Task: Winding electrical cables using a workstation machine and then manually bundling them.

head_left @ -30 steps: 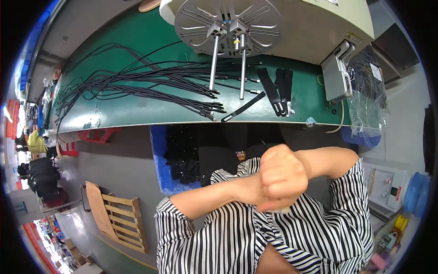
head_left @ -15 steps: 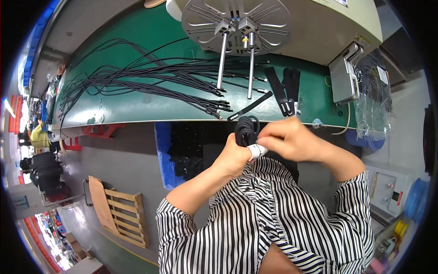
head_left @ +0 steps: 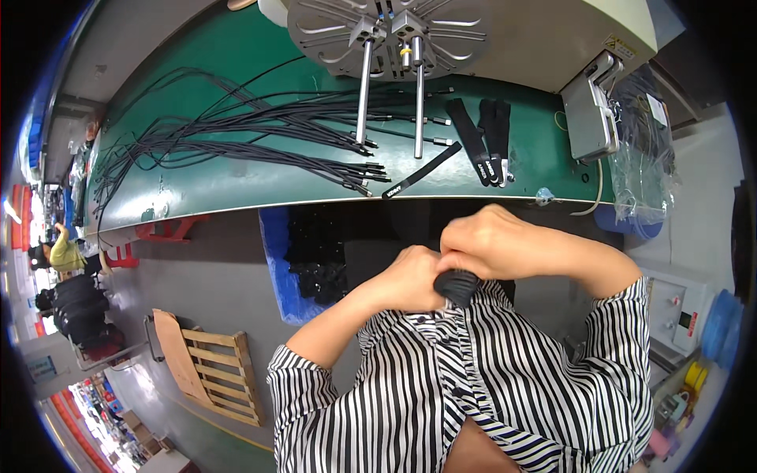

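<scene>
A coiled black cable point(head_left: 459, 287) is held close in front of my striped shirt, its looped end showing below my fingers. My left hand point(head_left: 412, 279) is closed round the coil from the left. From the right, my right hand point(head_left: 482, 243) presses against it with curled fingers, and the two hands touch. The rest of the coil is hidden between them. Just beyond my hands, a single black strap point(head_left: 422, 171) lies at the table's front edge, with more black straps point(head_left: 494, 135) to its right.
Many loose black cables point(head_left: 260, 130) spread over the green table point(head_left: 528, 150). A metal disc with two rods point(head_left: 419, 110) juts out over it. A grey metal box point(head_left: 590, 114) stands at right. Below the table sits a blue-lined bin point(head_left: 315, 256); a wooden pallet point(head_left: 217, 366) leans at left.
The coil has turned so its loops now point down toward me instead of up. My right hand has moved over it, and the white wrapping seen before is now hidden.
</scene>
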`<control>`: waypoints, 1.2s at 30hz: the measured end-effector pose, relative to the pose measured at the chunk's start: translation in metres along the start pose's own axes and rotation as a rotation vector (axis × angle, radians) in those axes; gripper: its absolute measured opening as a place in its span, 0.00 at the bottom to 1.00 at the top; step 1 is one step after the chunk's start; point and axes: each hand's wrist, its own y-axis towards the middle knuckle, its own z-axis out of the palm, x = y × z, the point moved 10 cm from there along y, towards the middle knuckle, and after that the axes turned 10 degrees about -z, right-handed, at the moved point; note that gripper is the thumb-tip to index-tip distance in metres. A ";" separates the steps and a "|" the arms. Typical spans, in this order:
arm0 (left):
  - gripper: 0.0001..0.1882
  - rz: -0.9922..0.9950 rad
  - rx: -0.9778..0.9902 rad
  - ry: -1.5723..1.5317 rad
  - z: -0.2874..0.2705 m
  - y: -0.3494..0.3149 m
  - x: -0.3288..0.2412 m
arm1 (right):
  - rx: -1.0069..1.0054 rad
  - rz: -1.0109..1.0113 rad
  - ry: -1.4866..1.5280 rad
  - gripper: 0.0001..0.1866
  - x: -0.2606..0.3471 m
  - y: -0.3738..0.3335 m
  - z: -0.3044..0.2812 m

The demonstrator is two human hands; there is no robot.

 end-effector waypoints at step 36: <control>0.11 -0.306 -0.777 0.446 -0.043 -0.020 0.013 | -0.465 0.417 -0.037 0.13 -0.015 -0.031 0.034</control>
